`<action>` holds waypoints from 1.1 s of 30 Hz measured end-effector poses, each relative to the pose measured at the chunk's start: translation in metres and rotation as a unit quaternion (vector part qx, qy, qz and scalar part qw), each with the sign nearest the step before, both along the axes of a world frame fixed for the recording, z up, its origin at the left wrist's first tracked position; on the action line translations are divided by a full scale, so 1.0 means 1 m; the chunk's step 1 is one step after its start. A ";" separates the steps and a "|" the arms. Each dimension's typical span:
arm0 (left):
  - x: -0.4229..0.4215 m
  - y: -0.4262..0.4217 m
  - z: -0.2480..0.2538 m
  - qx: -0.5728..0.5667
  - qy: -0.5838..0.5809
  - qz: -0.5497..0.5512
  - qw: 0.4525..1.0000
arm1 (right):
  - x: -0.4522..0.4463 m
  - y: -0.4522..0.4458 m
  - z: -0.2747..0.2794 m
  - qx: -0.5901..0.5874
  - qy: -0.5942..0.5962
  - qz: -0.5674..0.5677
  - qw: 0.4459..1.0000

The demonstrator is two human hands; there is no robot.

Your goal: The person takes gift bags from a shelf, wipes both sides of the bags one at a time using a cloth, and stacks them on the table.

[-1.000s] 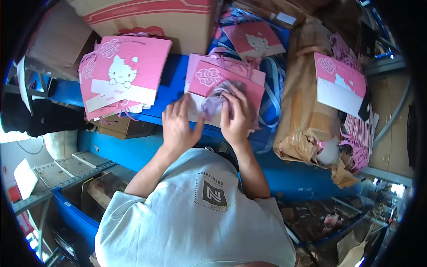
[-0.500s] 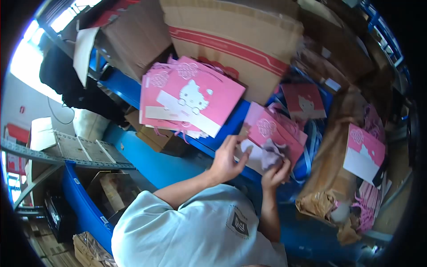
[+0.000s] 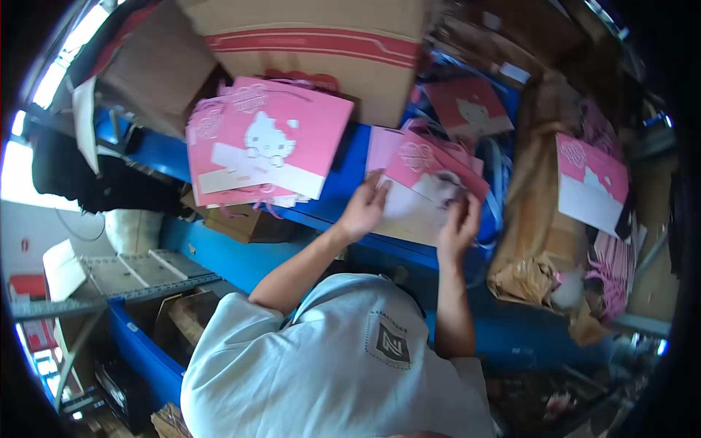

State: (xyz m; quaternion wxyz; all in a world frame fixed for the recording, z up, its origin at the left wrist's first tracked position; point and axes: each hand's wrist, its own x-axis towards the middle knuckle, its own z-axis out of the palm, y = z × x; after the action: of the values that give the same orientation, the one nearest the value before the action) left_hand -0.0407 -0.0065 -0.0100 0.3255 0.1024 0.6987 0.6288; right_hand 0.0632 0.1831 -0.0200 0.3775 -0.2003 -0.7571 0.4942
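Observation:
My left hand (image 3: 365, 207) is closed on the left edge of a pink and white Hello Kitty paper bag (image 3: 420, 164). Bunched in my right hand (image 3: 460, 219) is a crumpled greyish-purple cloth (image 3: 444, 191), held over the bag's right side. More pink bags with ribbon handles lie beneath and behind this one. To the left, a fanned stack of pink Hello Kitty bags (image 3: 270, 139) rests on the blue table (image 3: 349, 157).
Behind the stack stands a large cardboard box (image 3: 307, 44). Another pink bag (image 3: 471, 106) lies at the back. On the right are a brown paper-wrapped bundle (image 3: 533, 197) and a further Hello Kitty bag (image 3: 591, 179). A blue bin (image 3: 142, 343) is at lower left.
The view has swung about. The bag between my hands is now lifted and tilted, its left edge taken by my left hand, while the cloth stays in my right hand.

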 end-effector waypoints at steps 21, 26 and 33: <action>-0.012 -0.004 -0.018 0.078 0.086 0.016 0.993 | -0.090 -0.036 0.024 0.347 -0.065 0.097 0.930; -0.008 -0.003 -0.019 0.201 -0.057 0.087 0.974 | -0.062 -0.033 0.028 0.297 -0.010 0.201 0.934; -0.018 -0.006 -0.014 0.268 -0.104 0.014 0.958 | 0.008 -0.045 0.027 0.274 0.006 0.200 0.941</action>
State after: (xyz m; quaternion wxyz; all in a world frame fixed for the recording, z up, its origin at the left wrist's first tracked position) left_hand -0.0582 -0.0123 -0.0239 0.3477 0.1103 0.4679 0.8050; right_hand 0.0710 0.1382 0.0070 0.3157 0.0700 -0.8854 0.3339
